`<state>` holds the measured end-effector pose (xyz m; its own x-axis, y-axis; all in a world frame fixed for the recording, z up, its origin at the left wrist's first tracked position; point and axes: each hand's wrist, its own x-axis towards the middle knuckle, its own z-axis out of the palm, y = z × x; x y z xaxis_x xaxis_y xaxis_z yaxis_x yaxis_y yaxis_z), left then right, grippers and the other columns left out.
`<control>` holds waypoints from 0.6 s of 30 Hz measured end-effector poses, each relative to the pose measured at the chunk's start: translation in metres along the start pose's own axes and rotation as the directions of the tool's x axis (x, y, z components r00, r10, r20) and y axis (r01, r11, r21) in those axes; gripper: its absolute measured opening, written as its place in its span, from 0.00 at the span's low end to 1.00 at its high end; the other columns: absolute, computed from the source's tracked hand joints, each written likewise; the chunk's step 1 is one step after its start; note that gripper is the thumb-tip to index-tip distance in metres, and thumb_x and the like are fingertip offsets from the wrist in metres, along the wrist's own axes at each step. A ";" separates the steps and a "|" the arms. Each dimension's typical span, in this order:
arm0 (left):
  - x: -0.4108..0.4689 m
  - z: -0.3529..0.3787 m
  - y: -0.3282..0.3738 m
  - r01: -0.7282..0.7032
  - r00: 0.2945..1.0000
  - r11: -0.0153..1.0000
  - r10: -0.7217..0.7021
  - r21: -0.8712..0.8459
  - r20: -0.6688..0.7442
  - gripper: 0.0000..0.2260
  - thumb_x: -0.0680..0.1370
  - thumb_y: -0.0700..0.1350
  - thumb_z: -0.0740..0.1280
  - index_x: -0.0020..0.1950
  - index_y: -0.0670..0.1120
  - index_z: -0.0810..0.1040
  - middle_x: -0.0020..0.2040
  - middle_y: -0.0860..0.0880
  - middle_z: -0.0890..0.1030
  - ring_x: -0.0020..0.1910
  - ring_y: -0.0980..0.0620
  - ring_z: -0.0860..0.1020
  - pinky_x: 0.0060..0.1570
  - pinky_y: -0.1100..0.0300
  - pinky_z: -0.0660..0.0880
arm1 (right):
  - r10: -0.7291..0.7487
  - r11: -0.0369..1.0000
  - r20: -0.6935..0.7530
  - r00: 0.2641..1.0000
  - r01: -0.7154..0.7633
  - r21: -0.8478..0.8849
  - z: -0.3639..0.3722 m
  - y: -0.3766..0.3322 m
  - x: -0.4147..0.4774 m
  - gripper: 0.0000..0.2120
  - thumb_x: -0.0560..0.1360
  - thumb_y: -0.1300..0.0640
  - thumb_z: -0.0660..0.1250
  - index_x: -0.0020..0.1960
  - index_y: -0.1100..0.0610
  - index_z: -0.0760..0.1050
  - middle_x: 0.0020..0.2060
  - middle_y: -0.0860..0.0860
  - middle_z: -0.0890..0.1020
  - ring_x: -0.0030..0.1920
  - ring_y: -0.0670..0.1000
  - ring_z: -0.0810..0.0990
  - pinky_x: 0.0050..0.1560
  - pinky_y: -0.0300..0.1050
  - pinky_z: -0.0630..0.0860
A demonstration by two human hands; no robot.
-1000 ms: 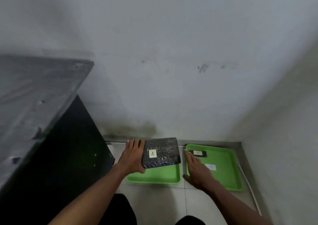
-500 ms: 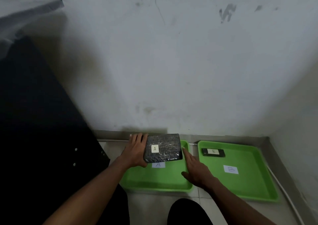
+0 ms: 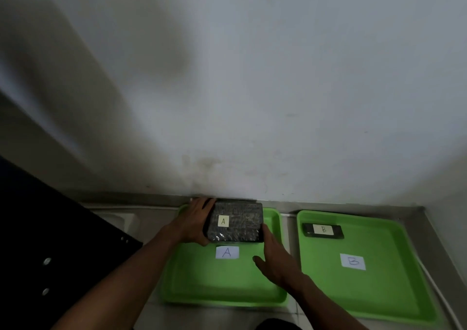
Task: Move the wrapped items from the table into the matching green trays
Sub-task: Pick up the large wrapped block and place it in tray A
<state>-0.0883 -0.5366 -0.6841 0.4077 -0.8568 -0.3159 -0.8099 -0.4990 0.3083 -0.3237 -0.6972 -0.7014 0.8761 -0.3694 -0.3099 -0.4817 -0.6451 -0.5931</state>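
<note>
Head view: we judge we are setting down the packet marked A [image 3: 235,222] at the far end of the left tray [image 3: 192,279]; our left hand [image 3: 193,225] wraps its fingers round one end, and the right hand [image 3: 274,256] has its fingers pressed together against the other. Next we need only lower it and let go, since nothing lies under our fingers but the paper A label [image 3: 227,252], while the right tray [image 3: 394,291] beyond our right fingers already holds a small packet marked B [image 3: 323,230].

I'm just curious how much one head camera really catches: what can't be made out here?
Head view only:
- What is inside the dark plastic-wrapped block labelled A: the wrap hides it.
- Whether that block rests on the green tray labelled A or is just above it: unclear.
- Left hand fingers: behind the block.
- Small dark wrapped item labelled B: too small for detail.
- Green tray labelled B: near corner cut off by the frame's edge.
</note>
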 end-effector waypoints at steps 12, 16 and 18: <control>0.005 0.026 -0.003 0.064 0.991 0.996 -0.072 0.069 0.117 0.53 0.68 0.51 0.73 0.79 0.44 0.39 0.80 0.41 0.38 0.79 0.40 0.37 0.76 0.40 0.46 | 0.080 0.990 0.001 0.997 -0.080 0.119 0.020 0.004 0.019 0.42 0.72 0.54 0.70 0.76 0.51 0.46 0.72 0.53 0.68 0.64 0.53 0.73 0.64 0.52 0.73; -0.003 0.028 0.006 0.088 0.989 0.989 -0.101 0.120 0.106 0.49 0.72 0.50 0.72 0.80 0.45 0.40 0.80 0.40 0.38 0.79 0.38 0.38 0.76 0.38 0.50 | 0.093 0.990 0.017 0.995 -0.095 0.102 0.017 -0.004 0.018 0.40 0.74 0.56 0.69 0.77 0.54 0.47 0.72 0.56 0.66 0.63 0.55 0.74 0.64 0.52 0.73; -0.008 0.026 0.011 0.105 0.987 0.986 -0.119 0.128 0.108 0.50 0.72 0.51 0.74 0.80 0.45 0.40 0.80 0.40 0.38 0.79 0.38 0.39 0.76 0.38 0.50 | 0.100 0.993 0.033 0.994 -0.102 0.060 0.013 -0.009 0.015 0.39 0.75 0.56 0.68 0.77 0.57 0.46 0.74 0.58 0.63 0.64 0.58 0.73 0.65 0.53 0.72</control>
<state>-0.1108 -0.5319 -0.7017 0.4529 -0.7724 -0.4453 -0.8101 -0.5651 0.1563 -0.3063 -0.6883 -0.7098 0.8238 -0.4099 -0.3917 -0.5663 -0.5630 -0.6019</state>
